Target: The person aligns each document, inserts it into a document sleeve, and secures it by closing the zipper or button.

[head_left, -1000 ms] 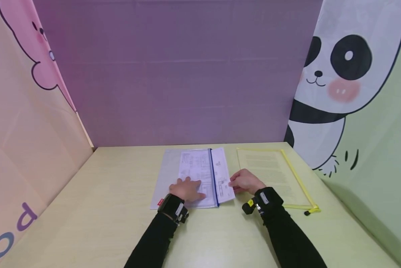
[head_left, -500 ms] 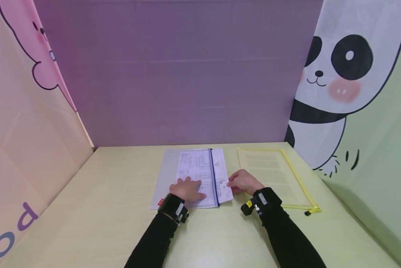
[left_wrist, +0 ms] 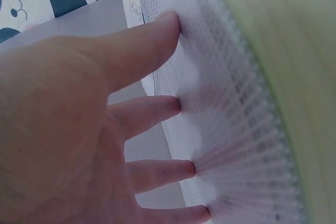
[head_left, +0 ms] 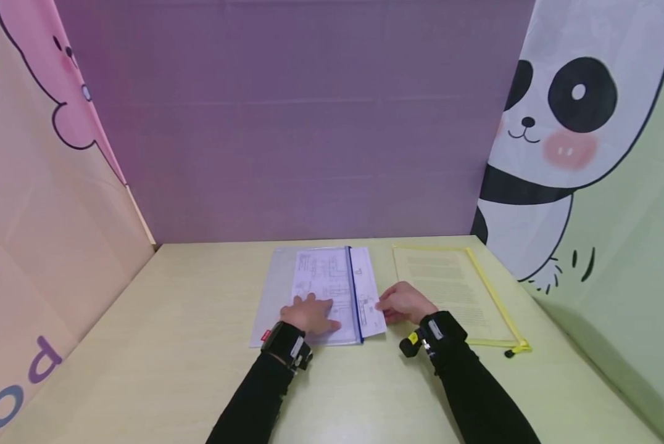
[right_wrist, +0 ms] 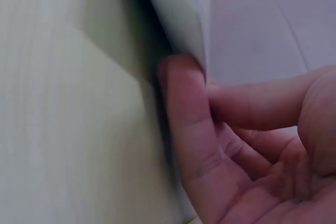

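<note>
A clear zip document pouch (head_left: pixel 273 277) with a blue zip edge lies flat on the table. Printed paper (head_left: pixel 368 290) lies partly inside it and sticks out past the blue edge on the right. My left hand (head_left: pixel 308 314) rests on the pouch with fingers spread; in the left wrist view its fingertips (left_wrist: pixel 170 103) touch the mesh-textured plastic. My right hand (head_left: pixel 406 302) pinches the right edge of the paper between thumb and fingers, and the right wrist view shows the paper's corner (right_wrist: pixel 184 30) held slightly off the table.
A second pouch with a yellow edge (head_left: pixel 490 290), holding a printed sheet, lies at the right, partly behind my right hand. Its black-tipped zip pull (head_left: pixel 510 353) points toward me. A purple panel (head_left: pixel 310 123) stands behind the table (head_left: pixel 199 308), with printed panels on both sides.
My right hand has shifted slightly left with the paper, so a little less of it sticks out past the blue edge. The left hand has stayed in place.
</note>
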Demonstrator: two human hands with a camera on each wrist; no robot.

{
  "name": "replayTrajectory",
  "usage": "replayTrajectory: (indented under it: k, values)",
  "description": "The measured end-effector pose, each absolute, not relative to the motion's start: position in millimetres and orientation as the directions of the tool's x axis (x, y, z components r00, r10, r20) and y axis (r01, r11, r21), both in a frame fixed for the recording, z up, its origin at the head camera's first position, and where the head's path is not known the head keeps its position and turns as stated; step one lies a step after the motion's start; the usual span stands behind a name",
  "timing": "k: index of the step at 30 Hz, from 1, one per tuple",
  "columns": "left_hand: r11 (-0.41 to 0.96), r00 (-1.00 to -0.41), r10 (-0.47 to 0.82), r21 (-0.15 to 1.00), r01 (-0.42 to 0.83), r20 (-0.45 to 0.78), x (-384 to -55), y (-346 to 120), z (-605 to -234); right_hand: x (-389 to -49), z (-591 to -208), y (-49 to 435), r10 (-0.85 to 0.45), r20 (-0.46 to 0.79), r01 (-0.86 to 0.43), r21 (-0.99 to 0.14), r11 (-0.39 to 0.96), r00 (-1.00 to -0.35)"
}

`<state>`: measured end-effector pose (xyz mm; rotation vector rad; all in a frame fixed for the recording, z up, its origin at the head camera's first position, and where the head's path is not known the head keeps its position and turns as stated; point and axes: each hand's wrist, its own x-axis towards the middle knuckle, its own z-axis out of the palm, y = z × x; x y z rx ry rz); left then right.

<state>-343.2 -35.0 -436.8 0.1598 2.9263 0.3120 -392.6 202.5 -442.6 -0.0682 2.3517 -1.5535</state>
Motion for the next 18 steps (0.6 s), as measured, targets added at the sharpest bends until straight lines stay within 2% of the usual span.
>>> replayTrajectory:
  k: [18]
  values:
    - [0.971,-0.975,0.129,0.223,0.088,-0.18,-340.1,-34.6,-432.6,-391.5,-446.5,193.4,-0.192,-0.186,0.087,-0.897,0.434,-0.964]
